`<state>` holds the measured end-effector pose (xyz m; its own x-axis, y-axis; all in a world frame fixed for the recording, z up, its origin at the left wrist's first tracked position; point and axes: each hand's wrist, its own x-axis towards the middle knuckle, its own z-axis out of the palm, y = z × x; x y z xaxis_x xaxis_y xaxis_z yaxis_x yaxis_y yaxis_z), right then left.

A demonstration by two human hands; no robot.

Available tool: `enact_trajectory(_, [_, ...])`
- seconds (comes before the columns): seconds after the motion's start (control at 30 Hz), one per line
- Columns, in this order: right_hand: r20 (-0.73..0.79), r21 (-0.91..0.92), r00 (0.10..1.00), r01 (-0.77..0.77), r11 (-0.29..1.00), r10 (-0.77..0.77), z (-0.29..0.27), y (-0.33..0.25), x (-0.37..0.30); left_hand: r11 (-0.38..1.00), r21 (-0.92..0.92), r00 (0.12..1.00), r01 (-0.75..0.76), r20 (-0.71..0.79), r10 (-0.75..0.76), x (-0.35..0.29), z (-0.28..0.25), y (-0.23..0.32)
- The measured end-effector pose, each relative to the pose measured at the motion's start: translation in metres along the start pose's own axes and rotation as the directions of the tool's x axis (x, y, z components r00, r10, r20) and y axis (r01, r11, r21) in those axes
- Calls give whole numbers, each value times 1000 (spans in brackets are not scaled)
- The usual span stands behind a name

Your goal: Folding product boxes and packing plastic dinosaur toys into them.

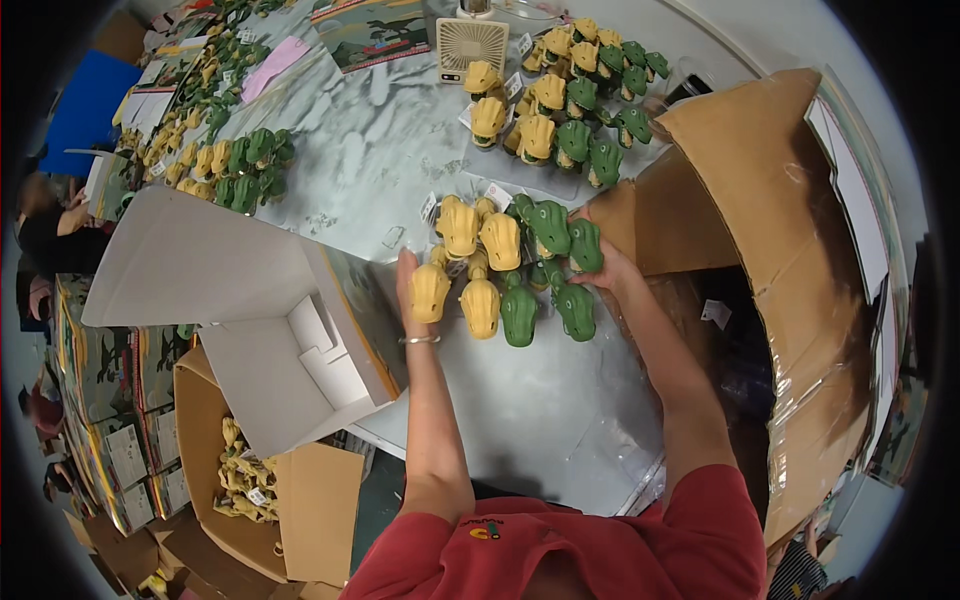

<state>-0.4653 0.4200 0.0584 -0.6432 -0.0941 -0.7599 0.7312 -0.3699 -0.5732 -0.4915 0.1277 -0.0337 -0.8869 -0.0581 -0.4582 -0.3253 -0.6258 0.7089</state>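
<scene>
Between my two hands is a block of dinosaur toys, yellow ones on the left and green ones on the right, heads toward me. White tags hang at its far side. My left hand, with a bangle at the wrist, grips the left side of the block, its fingers partly hidden. On the right side, my right hand is closed around the edge by the green toys. What carries the toys underneath is mostly covered. Left of my left hand, an opened printed box shows its white inside.
More dinosaur toys stand on a clear tray at the back, near a small fan. Others lie at the far left. A big cardboard carton rises at right; another carton holds yellow toys. People work along the left.
</scene>
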Motion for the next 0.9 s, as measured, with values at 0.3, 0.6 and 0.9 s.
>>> enact_trajectory(0.3, [150, 155, 988, -53, 986, 29, 4, 8, 14, 571, 729, 834, -377, 536, -134, 17, 40, 27])
enact_trajectory(0.6, [177, 349, 984, -50, 936, -14, 20, 23, 18, 245, 815, 772, -525, 577, -268, 36, 32, 37])
enact_trajectory(0.9, [118, 303, 992, -85, 949, 52, 11, 31, 18, 788, 615, 916, -22, 327, -230, 60, 23, 15])
